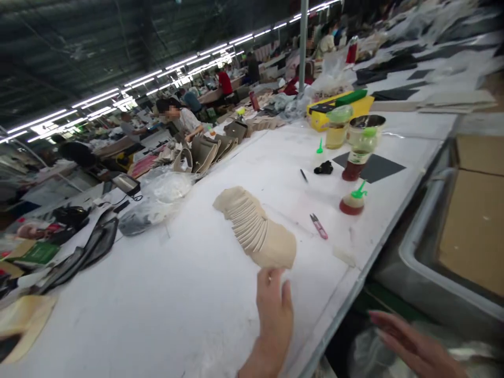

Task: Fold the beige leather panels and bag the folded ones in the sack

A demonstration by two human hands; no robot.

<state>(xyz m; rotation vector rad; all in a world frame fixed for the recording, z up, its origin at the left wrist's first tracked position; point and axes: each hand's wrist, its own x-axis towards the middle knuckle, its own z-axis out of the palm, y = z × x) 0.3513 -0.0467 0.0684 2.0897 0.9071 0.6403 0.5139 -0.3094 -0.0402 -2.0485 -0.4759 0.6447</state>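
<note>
A fanned stack of thin beige pieces (246, 220), perhaps cut fabric or leather, lies overlapping on the white table. At its near edge is my left hand (274, 304), fingers bent downward and thumb apart; it appears to hold nothing, and I cannot tell whether the fingertips touch the lowest piece. My right hand (417, 344) is off the table's edge at the lower right, slightly blurred, with thumb and fingers apart and nothing visible in them. Pink-handled thread snips (318, 227) lie to the right of the stack.
A squat bottle with a green nozzle (352, 202), a jar of dark red liquid (355, 164) and a yellow box (315, 118) stand farther back on the white table (165, 304). Curved brown pieces (205, 152) line its far side. A grey bin (417, 262) stands right. Several people work beyond.
</note>
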